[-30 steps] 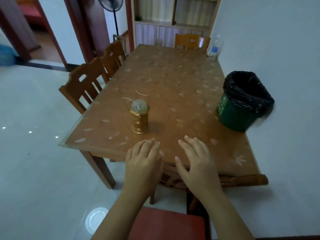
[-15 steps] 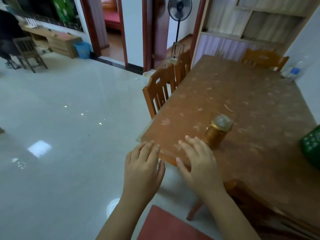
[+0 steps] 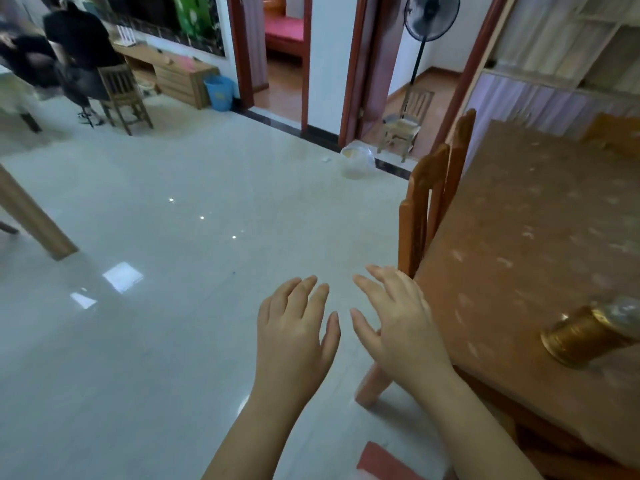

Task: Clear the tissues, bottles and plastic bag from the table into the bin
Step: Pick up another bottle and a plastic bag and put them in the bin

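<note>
My left hand and my right hand hang side by side over the pale tiled floor, palms down, fingers spread, holding nothing. The wooden table with its flower-patterned top fills the right side, its corner just right of my right hand. A clear plastic bag lies on the floor near the doorway, far ahead. The green bin is out of view. No tissues or bottles show on the visible part of the table.
A gold lantern-like ornament stands on the table at the right edge. Wooden chairs are tucked along the table's left side. A standing fan, a blue bucket and a seated person in black lie farther off.
The view has swung left, away from the table and the bin toward the open floor. My hands, which hovered over the table's near edge, now hang over the floor, still empty.
</note>
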Available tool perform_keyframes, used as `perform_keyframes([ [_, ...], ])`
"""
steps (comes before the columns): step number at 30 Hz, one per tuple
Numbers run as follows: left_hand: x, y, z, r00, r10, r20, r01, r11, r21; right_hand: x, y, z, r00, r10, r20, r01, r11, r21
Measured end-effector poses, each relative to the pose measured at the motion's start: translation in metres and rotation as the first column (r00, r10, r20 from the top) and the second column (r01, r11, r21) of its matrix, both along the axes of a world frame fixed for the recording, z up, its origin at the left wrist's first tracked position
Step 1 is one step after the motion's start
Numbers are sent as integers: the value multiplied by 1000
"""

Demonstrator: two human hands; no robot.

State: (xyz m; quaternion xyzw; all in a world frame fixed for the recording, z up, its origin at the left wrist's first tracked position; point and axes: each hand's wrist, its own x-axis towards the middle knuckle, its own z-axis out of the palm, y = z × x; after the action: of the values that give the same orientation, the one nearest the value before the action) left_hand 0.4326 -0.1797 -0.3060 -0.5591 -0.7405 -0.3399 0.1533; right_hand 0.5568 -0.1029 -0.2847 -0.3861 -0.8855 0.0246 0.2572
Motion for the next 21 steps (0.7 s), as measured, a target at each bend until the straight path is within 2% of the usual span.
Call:
perform_keyframes([
  [6,-66,47,-9,999,29,20,-29,1000,8,-67,48,-13,999,50,-8,-50,998,-40],
  [11,-123,124,-9,1000,10,-10,-10,1000,-6,-115,124,-17,999,-23,-35,22,999,-32],
  [17,-175,236,17,994,-89,-65,87,996,-23,-168,223,-3,991,-121,-63,118,992,-47],
  [21,-199,303,26,987,-151,-50,151,988,-14,-187,280,4,978,-193,-73,191,981,-31],
])
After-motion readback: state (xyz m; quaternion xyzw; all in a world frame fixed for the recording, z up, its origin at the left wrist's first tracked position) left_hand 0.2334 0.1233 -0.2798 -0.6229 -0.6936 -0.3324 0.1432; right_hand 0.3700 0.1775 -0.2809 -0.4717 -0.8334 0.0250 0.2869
